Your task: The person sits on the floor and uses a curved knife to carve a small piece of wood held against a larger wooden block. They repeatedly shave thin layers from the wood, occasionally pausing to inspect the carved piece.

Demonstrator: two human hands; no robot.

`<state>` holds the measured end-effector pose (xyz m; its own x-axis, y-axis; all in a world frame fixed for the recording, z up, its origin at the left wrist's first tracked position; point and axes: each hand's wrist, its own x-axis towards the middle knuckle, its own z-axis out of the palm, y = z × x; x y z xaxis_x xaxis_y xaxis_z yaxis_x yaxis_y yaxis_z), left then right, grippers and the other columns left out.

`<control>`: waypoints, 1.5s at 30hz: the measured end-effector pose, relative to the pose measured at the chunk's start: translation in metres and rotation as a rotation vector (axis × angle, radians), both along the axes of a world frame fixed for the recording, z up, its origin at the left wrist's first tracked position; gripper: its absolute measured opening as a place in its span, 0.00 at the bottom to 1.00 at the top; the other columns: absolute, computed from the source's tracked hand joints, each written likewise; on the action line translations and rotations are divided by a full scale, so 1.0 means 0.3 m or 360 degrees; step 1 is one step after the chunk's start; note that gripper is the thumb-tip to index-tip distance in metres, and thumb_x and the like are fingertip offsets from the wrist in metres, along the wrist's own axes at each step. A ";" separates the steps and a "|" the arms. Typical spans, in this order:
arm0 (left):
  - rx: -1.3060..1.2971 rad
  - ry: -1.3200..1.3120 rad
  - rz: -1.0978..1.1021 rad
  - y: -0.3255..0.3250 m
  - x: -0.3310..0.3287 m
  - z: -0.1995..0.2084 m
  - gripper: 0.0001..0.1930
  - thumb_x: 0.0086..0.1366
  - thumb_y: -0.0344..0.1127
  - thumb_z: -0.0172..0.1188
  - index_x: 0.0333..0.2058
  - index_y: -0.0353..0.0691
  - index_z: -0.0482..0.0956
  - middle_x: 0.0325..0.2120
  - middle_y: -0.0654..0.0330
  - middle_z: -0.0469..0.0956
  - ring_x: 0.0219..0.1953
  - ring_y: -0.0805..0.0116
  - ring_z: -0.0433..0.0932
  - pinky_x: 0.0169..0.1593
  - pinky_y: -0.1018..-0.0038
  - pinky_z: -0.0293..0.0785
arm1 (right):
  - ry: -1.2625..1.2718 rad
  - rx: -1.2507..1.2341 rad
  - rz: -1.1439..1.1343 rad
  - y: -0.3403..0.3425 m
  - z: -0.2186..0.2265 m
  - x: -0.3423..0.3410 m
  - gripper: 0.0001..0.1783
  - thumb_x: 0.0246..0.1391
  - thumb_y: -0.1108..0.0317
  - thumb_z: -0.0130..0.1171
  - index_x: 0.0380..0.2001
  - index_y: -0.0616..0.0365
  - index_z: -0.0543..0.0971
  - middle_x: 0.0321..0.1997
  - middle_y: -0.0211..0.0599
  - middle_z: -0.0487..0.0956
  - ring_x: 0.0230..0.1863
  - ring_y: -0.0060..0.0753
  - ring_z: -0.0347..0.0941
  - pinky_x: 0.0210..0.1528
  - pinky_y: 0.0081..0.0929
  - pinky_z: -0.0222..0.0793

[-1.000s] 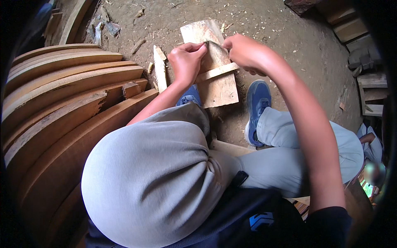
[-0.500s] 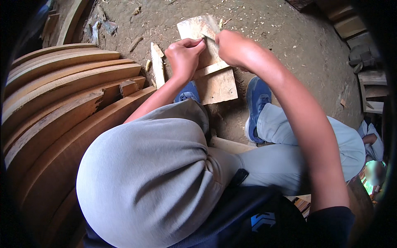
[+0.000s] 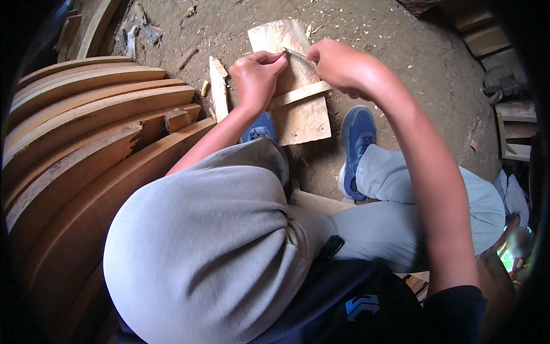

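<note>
Over a flat wooden board [image 3: 303,121] on the ground, my left hand [image 3: 258,75] is closed in a pinch. What sits between its thumb and finger is small and dark, and I cannot make out its kind. My right hand [image 3: 344,66] is closed round one end of a thin, straight metal tool [image 3: 296,54]. The tool's other end meets the left fingertips, and its handle is hidden in my fist. Beneath my hands, a narrow wooden strip [image 3: 301,93] lies across the board.
Curved, sawn timbers [image 3: 114,94] are stacked along the left. A splintered wood piece [image 3: 218,89] lies left of the board. My blue shoes [image 3: 359,143] flank the board's near end. Wood blocks [image 3: 487,41] stand at right. Another person [image 3: 517,243] shows at the right rim.
My right hand has moved a little to the right, away from my left fingertips, so more of the metal tool shows. My left hand has barely shifted.
</note>
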<state>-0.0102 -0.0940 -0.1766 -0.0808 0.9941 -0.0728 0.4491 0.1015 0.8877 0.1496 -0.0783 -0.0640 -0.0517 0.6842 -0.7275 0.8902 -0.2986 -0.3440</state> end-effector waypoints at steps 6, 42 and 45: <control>0.0052 -0.0005 -0.0021 0.005 -0.003 -0.009 0.10 0.54 0.37 0.71 0.32 0.37 0.89 0.22 0.55 0.85 0.22 0.76 0.81 0.31 0.77 0.77 | -0.0138 -0.0045 0.0151 0.043 -0.055 -0.015 0.24 0.53 0.77 0.41 0.53 0.61 0.76 0.15 0.39 0.71 0.09 0.31 0.62 0.12 0.33 0.56; -0.0458 -0.1164 -0.0323 0.068 -0.039 0.099 0.16 0.65 0.32 0.65 0.50 0.32 0.78 0.37 0.56 0.82 0.30 0.74 0.81 0.30 0.81 0.79 | 0.0245 0.0682 -0.0040 0.125 -0.101 0.146 0.24 0.65 0.63 0.50 0.62 0.62 0.65 0.38 0.55 0.81 0.35 0.49 0.81 0.39 0.44 0.76; -0.0450 -0.1193 -0.0398 0.079 -0.048 0.140 0.15 0.66 0.34 0.65 0.48 0.31 0.79 0.37 0.57 0.82 0.29 0.75 0.80 0.28 0.80 0.79 | 0.0403 0.0672 -0.0084 0.090 -0.175 0.107 0.22 0.65 0.65 0.51 0.59 0.64 0.66 0.43 0.59 0.81 0.46 0.55 0.80 0.48 0.48 0.74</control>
<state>-0.0246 -0.0703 -0.1346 0.3086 0.9125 -0.2685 -0.2106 0.3408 0.9163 0.1818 -0.0512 -0.1163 -0.1481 0.9229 -0.3555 0.7504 -0.1293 -0.6482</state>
